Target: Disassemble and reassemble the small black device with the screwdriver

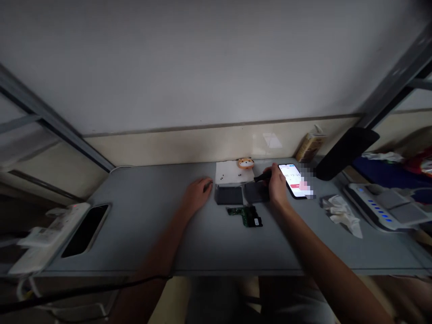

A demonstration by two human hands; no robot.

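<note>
Toward twelve o'clock of two dark flat pieces on the desk [135, 234], small dark specks [222, 177], probably screws, lie loose on a white sheet [231, 167]. A nudge to the sheet from the left hand [197, 193], just beside it at about nine o'clock, could scatter them, and the dim light would make them hard to find again. The bare green-and-black circuit board [246, 217] lies near six o'clock; a careless sweep of the right forearm could knock or scrape it. If the dark-handled tool [262, 176] slips, its tip might scratch the right flat piece [255, 192]; whether it touches that piece now, I cannot tell.

The tool, perhaps a screwdriver, sits above the right flat piece, toward its one o'clock edge. Its long axis slants slightly, the working end pointing between eight and nine, the handle back toward two or three. The right hand [277, 184] has its fingers closed around that handle. The left fingers are curled at the desk; something dark shows at their tips, but whether they grip it is unclear. The left flat piece [229, 195] has its long axis from nine to three; the board's runs likewise, tipped toward four, its narrow green arm reaching toward nine.
</note>
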